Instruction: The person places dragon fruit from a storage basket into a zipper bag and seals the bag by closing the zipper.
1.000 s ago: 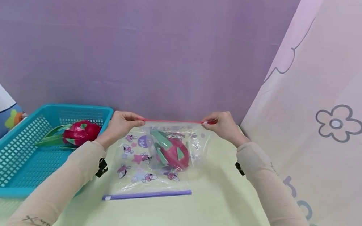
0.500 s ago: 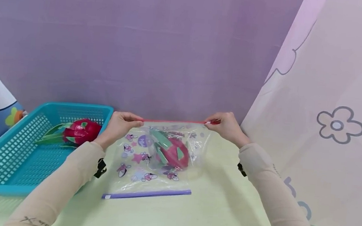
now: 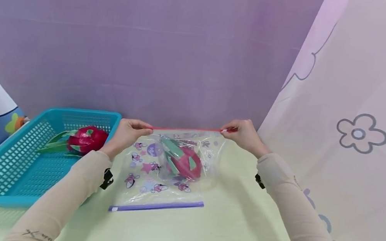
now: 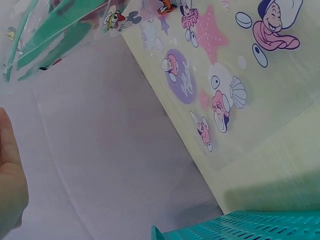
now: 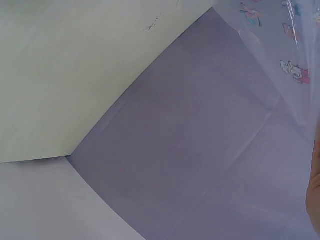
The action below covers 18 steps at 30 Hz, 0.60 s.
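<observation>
In the middle of the head view, the left hand (image 3: 127,134) and the right hand (image 3: 244,136) stretch a clear printed bag (image 3: 212,155) between them by its red strip (image 3: 185,129). The left hand's grip pinches the strip's left end between thumb and fingers; the right hand's grip pinches the right end, at a small white slider (image 3: 225,130). A red dragon fruit (image 3: 188,166) with green leaves hangs inside this bag, just right of the frame's centre and below the strip, its leaves pointing to the upper left.

Behind and below it, a second clear bag (image 3: 137,194) lies flat on the pale green desk (image 3: 210,234), printed with pink and purple figures and edged along the bottom by a purple strip (image 3: 157,206).

At the left of the frame stands a teal basket (image 3: 28,180), with another dragon fruit (image 3: 88,140) in its upper right part, leaves towards the left. A purple backdrop (image 3: 199,51) fills the top; a pale panel (image 3: 316,140) bearing a flower outline (image 3: 358,133) covers the right side.

In the left wrist view, green leaves show through plastic at upper left. Both wrist views catch only a hand's edge, its fingertips out of sight.
</observation>
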Each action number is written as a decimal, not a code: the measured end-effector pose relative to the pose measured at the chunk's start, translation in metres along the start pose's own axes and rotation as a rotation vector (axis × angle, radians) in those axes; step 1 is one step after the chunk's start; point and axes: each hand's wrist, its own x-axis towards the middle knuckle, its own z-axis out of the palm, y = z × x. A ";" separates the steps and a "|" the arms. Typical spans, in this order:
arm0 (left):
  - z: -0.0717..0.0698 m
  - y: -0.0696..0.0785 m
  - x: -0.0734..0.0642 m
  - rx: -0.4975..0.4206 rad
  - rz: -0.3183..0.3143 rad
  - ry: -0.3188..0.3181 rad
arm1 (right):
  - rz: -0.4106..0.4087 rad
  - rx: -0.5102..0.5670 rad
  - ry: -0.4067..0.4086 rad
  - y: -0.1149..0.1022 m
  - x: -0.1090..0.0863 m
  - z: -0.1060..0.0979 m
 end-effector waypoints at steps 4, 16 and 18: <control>-0.001 0.002 0.000 0.001 0.000 -0.007 | -0.010 0.008 0.018 0.004 0.000 -0.001; -0.002 -0.006 0.005 0.001 0.021 0.006 | -0.031 -0.006 0.060 0.010 0.001 -0.001; -0.002 -0.007 0.006 0.007 0.020 0.010 | -0.020 0.006 0.054 0.010 0.000 -0.002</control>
